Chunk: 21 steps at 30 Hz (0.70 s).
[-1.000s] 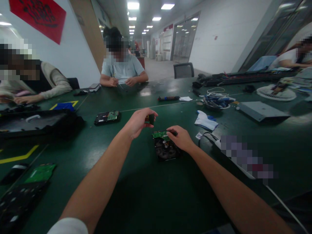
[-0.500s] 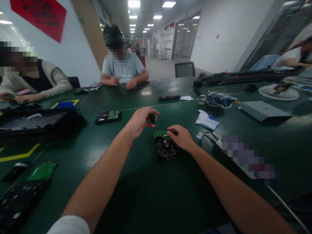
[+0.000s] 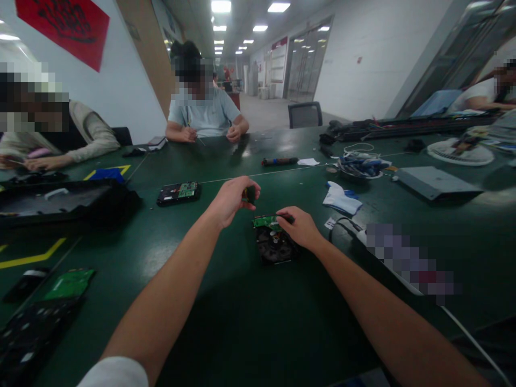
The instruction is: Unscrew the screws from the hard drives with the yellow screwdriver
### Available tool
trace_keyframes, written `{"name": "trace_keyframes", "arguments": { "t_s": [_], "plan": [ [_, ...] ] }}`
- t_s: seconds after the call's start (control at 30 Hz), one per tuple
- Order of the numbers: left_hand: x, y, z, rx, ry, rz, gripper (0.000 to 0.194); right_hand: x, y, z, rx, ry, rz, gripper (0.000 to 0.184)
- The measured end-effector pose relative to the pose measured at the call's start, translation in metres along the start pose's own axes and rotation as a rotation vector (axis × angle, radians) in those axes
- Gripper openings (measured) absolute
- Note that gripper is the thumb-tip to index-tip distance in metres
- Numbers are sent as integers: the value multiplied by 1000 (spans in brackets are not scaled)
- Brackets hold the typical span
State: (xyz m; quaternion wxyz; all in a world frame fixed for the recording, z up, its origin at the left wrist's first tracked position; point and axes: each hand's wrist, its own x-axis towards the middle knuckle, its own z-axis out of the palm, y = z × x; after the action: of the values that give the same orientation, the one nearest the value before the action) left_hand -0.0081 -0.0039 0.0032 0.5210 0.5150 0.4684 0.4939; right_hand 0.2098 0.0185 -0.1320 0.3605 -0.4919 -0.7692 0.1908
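Note:
In front of me a hard drive [image 3: 277, 246] lies on the green table, its dark round motor area and a green circuit board [image 3: 264, 221] facing up. My right hand [image 3: 299, 228] grips the drive's far right corner, with a black part showing between thumb and fingers. Above the drive's far left corner, my left hand [image 3: 237, 200] is closed around the dark handle of a screwdriver [image 3: 250, 194]. The tool stands about upright. Its thin shaft and tip are hard to make out against the table.
Another hard drive [image 3: 178, 193] lies left of my hands; a larger one with a green board [image 3: 70, 284] is nearer left. On the right are a power strip [image 3: 395, 263], a white glove [image 3: 342, 200] and a metal box [image 3: 437, 183]. People sit across and at both sides.
My hands and the hard drive stay almost in place. Across the table, the person's hand on the right side has lifted and drawn slightly to the right.

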Motion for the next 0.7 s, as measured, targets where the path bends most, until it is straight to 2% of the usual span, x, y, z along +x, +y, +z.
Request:
{"name": "trace_keyframes", "arguments": {
  "t_s": [0.1, 0.2, 0.47, 0.6, 0.7],
  "plan": [
    [-1, 2, -3, 202, 54, 88, 23, 0, 0, 0, -1, -4, 2, 16],
    [-2, 4, -4, 265, 47, 47, 19, 0, -1, 0, -9, 1, 5, 16],
    [-5, 8, -4, 6, -43, -147, 11, 0, 0, 0, 2, -1, 10, 16],
    [0, 6, -10, -152, -125, -274, 14, 0, 0, 0, 4, 1, 5, 16],
    [3, 4, -14, -151, -116, -286, 19, 0, 0, 1, 3, 4, -3, 16]
  ]
}}
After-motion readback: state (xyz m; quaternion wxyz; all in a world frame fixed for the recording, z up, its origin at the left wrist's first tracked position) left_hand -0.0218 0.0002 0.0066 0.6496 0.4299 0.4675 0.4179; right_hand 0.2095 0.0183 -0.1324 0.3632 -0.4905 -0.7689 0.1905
